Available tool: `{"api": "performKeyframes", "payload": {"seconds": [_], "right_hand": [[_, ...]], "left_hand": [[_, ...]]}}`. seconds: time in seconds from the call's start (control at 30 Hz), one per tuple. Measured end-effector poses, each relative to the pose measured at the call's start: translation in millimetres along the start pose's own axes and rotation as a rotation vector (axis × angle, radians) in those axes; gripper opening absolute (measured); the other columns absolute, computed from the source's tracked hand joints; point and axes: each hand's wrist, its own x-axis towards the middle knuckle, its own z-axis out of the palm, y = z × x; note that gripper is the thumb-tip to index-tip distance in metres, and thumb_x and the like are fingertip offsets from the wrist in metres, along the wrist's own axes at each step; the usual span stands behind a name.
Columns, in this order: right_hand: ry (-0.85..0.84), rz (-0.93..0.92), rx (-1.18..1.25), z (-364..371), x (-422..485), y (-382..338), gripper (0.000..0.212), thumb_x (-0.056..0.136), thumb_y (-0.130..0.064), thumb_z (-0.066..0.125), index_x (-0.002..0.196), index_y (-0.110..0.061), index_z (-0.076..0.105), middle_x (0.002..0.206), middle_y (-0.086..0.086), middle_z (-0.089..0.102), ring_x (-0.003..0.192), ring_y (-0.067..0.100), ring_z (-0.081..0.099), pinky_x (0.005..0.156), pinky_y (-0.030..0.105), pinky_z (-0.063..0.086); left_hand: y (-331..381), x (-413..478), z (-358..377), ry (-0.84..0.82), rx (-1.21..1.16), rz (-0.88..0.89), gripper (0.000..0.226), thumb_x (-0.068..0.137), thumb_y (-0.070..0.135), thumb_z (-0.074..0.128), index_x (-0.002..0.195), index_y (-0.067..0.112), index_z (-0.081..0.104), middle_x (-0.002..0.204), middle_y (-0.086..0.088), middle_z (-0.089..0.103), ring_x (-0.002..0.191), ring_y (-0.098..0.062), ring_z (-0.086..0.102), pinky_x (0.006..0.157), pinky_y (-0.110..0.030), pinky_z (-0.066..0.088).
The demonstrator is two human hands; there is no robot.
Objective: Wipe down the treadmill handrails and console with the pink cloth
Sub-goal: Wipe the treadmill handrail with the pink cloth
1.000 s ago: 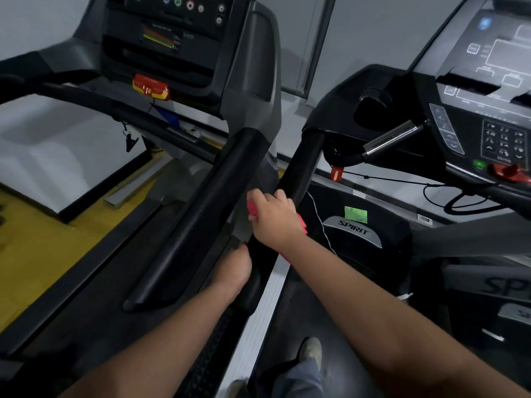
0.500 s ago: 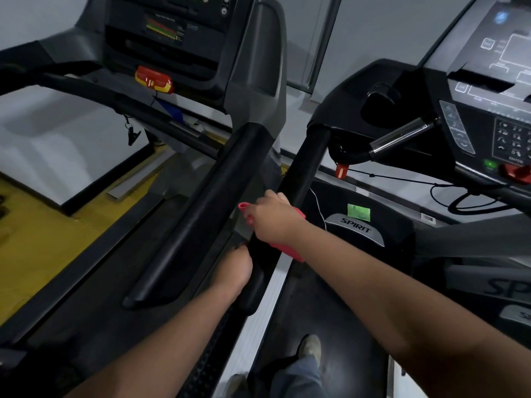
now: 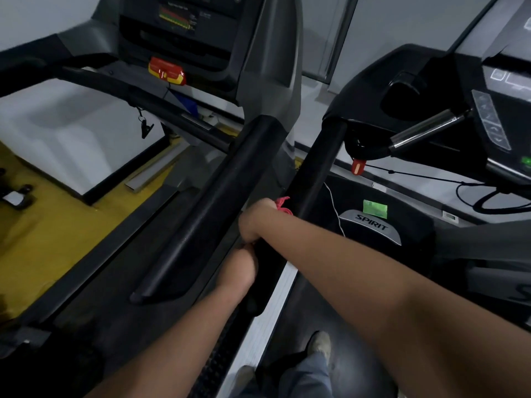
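The pink cloth shows as a small bunch beside my right hand, which grips it against the left side of the black handrail of the right-hand treadmill. Most of the cloth is hidden under that hand. Just below, my left hand holds the lower end of the same rail, its fingers hidden behind it. The two hands nearly touch. That treadmill's console sits at the upper right, partly cut off.
A second treadmill stands at the left, its thick black handrail close beside my hands and its console with a red safety key above. A red clip on a cord hangs under the right console. My feet stand on the belt.
My right hand has slid the cloth down the handrail toward my left hand and round to its left side. My left hand has stayed on the rail's lower end.
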Motion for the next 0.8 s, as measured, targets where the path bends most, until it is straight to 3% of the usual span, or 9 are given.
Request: {"api": "performKeyframes", "payload": {"seconds": [0.1,0.2,0.27,0.37,0.47,0.53,0.63,0.73,0.8], "right_hand": [[0.325,-0.091,0.133,12.0,-25.3,10.7,0.033,0.095,-0.030,0.041,0.118,-0.016,0.060,0.120,0.005,0.062,0.110,0.027,0.057,0.076,0.035,0.039],[0.696,-0.098,0.317,41.2,-39.4,21.5,0.030,0.094,-0.039,0.043,0.112,-0.024,0.062,0.103,0.003,0.066,0.102,0.027,0.057,0.085,0.038,0.037],[0.991,-0.024,0.437,67.6,-40.9,28.8,0.028,0.090,-0.039,0.047,0.107,-0.025,0.066,0.088,0.001,0.065,0.091,0.026,0.059,0.083,0.038,0.040],[1.256,0.090,0.608,106.4,-44.4,30.7,0.028,0.093,-0.037,0.044,0.111,-0.024,0.060,0.098,0.000,0.062,0.095,0.021,0.050,0.082,0.034,0.039],[1.257,0.197,1.001,124.9,-48.4,17.3,0.034,0.093,-0.037,0.042,0.119,-0.017,0.052,0.116,0.007,0.050,0.105,0.012,0.036,0.094,0.028,0.032],[1.205,0.229,1.383,123.8,-52.5,4.2,0.041,0.094,-0.040,0.040,0.124,-0.013,0.047,0.118,0.001,0.038,0.108,-0.002,0.032,0.098,0.014,0.025],[1.110,0.340,1.802,116.5,-53.6,-7.6,0.029,0.100,-0.021,0.041,0.127,-0.012,0.040,0.117,-0.005,0.033,0.107,-0.019,0.030,0.088,-0.004,0.022],[1.087,0.344,2.032,116.1,-50.6,-12.2,0.019,0.102,-0.019,0.037,0.121,-0.023,0.036,0.124,-0.012,0.038,0.124,0.008,0.038,0.102,0.013,0.029],[0.995,0.320,2.232,115.4,-50.8,-13.8,0.021,0.104,-0.023,0.032,0.124,-0.027,0.035,0.130,-0.007,0.043,0.126,0.013,0.042,0.106,0.026,0.033]], "left_hand": [[2.9,-3.9,-2.2,-0.016,0.027,-0.044,0.034,0.101,0.004,0.032,0.118,-0.003,0.060,0.122,-0.019,0.060,0.115,-0.030,0.055,0.093,-0.033,0.042],[10.6,-12.6,-6.7,-0.001,0.025,-0.015,0.036,0.100,-0.001,0.026,0.121,-0.007,0.055,0.130,-0.021,0.054,0.120,-0.031,0.051,0.097,-0.033,0.039],[11.6,-12.7,-6.0,0.000,-0.041,-0.029,0.034,0.101,0.004,0.024,0.110,-0.003,0.056,0.128,-0.021,0.054,0.113,-0.029,0.052,0.090,-0.030,0.038],[13.1,-9.9,-4.5,-0.022,-0.179,-0.083,0.035,0.099,0.020,0.028,0.098,0.005,0.060,0.117,-0.018,0.061,0.105,-0.028,0.056,0.089,-0.032,0.040],[14.1,-10.7,-4.0,-0.035,-0.183,-0.093,0.040,0.097,0.027,0.029,0.105,0.006,0.063,0.114,-0.017,0.062,0.107,-0.031,0.057,0.093,-0.038,0.042],[13.0,-11.7,-3.9,-0.032,-0.169,-0.088,0.040,0.096,0.029,0.030,0.104,0.007,0.062,0.111,-0.015,0.062,0.104,-0.030,0.057,0.087,-0.037,0.041],[11.1,-11.7,-4.1,-0.030,-0.186,-0.071,0.036,0.094,0.028,0.031,0.092,0.010,0.062,0.101,-0.012,0.063,0.096,-0.028,0.057,0.078,-0.034,0.040],[10.1,-9.3,-2.7,-0.017,-0.206,-0.060,0.035,0.095,0.028,0.031,0.082,0.013,0.060,0.089,-0.008,0.062,0.083,-0.022,0.058,0.067,-0.032,0.038],[9.8,-9.6,-3.1,-0.019,-0.202,-0.059,0.035,0.095,0.028,0.031,0.081,0.014,0.059,0.085,-0.007,0.062,0.079,-0.020,0.057,0.062,-0.031,0.037]]}}
